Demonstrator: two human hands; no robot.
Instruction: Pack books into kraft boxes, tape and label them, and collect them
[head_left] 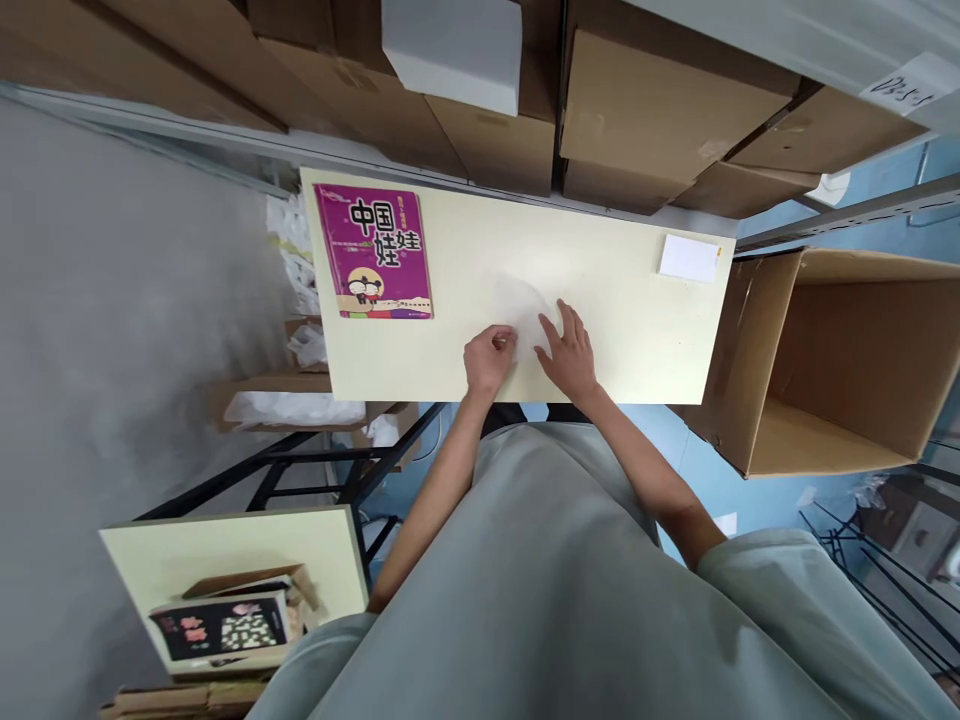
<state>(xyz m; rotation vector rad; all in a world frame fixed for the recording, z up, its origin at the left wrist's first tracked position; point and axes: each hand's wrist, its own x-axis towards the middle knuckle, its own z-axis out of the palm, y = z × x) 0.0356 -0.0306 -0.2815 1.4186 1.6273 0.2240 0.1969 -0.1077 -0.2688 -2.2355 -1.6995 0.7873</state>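
A thin, whitish translucent sheet, perhaps a plastic bag (519, 300), lies on the pale table (630, 340) in front of me. My left hand (489, 360) pinches its left edge, with the fingertips pressed together. Spread fingers of my right hand (568, 355) rest on or just over the sheet's right side. Left of my hands, a purple book (375, 255) with Chinese characters and two cartoon figures lies flat, apart from both hands. The sheet's outline is faint against the tabletop.
A small white stack of cards or paper (688, 258) lies at the table's right end. Beyond it stands an open cardboard box (780, 360). Shelved cartons (660, 110) overhang the far edge. At lower left, a side table (300, 540) holds a dark book (217, 628).
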